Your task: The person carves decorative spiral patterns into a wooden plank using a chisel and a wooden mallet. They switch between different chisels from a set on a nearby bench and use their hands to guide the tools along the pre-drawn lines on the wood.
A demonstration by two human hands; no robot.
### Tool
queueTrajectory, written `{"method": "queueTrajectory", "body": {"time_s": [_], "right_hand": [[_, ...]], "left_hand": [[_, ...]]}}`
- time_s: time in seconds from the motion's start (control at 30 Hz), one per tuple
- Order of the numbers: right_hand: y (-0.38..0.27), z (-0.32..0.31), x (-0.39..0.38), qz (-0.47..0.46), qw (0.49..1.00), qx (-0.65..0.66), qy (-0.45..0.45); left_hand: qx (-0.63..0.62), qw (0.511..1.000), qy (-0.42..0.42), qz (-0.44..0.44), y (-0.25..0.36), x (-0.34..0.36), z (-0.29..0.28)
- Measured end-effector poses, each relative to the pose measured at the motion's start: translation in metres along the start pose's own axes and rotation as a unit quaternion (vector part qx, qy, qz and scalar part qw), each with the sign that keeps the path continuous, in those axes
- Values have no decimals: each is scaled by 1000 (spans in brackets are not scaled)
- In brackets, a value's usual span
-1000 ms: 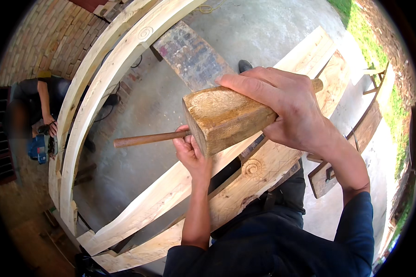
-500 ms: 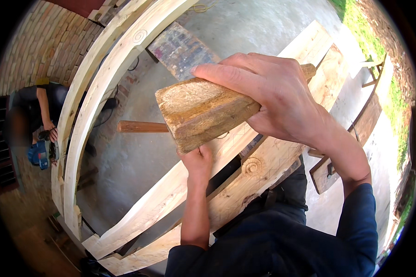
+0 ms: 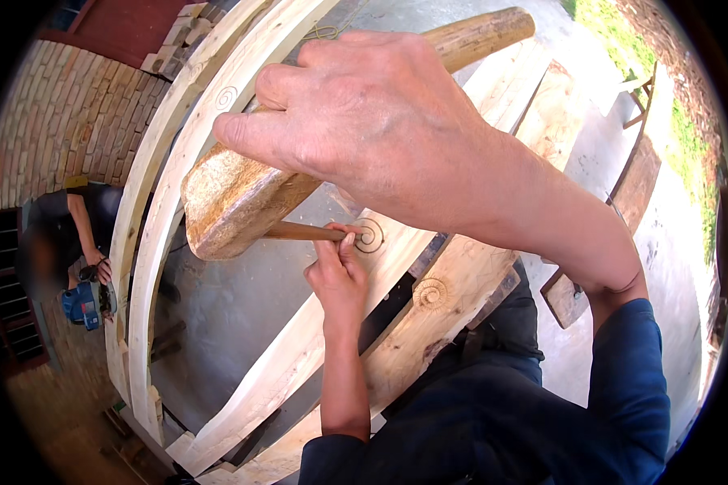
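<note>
My right hand (image 3: 364,129) is closed round a worn wooden mallet (image 3: 226,206), lifted high over the timber, its round end (image 3: 497,36) jutting to the upper right. Below it, my left hand (image 3: 336,279) holds a slim round wooden tool handle (image 3: 295,230) almost level, its right end at a spiral mark (image 3: 368,237) on a pale beam (image 3: 267,380). The tool's far end is hidden behind the mallet. A second board (image 3: 461,283) alongside carries a carved spiral rosette (image 3: 429,293).
At left, two curved beams (image 3: 150,259) rise, and a person in dark clothes (image 3: 81,210) works with a blue power tool (image 3: 81,307) beside a brick wall (image 3: 69,121). A dark plank (image 3: 639,190) lies at right on pale concrete (image 3: 663,323), bordered by grass (image 3: 687,153).
The mallet and my right hand have risen and swung up-left toward the camera, the round end tilting upward. The left hand's tool end now shows at the spiral, which was hidden earlier.
</note>
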State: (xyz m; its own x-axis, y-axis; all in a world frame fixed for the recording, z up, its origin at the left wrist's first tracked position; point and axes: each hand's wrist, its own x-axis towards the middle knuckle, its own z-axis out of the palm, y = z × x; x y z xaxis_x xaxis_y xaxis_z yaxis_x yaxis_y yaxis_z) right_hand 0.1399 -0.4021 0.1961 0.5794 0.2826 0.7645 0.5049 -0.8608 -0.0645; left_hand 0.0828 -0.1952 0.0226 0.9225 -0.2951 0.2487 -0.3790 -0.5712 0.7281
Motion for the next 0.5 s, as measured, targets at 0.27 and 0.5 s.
{"method": "queueTrajectory", "body": {"time_s": [0.27,0.5], "right_hand": [[-9,1,-8,28,999,-15,-36],[5,-17,-42,123,989,72,-39]], "left_hand": [[-11,1000,-1,-4,-1,0,4],[-221,963,143,-62,-19,-20,22]]}}
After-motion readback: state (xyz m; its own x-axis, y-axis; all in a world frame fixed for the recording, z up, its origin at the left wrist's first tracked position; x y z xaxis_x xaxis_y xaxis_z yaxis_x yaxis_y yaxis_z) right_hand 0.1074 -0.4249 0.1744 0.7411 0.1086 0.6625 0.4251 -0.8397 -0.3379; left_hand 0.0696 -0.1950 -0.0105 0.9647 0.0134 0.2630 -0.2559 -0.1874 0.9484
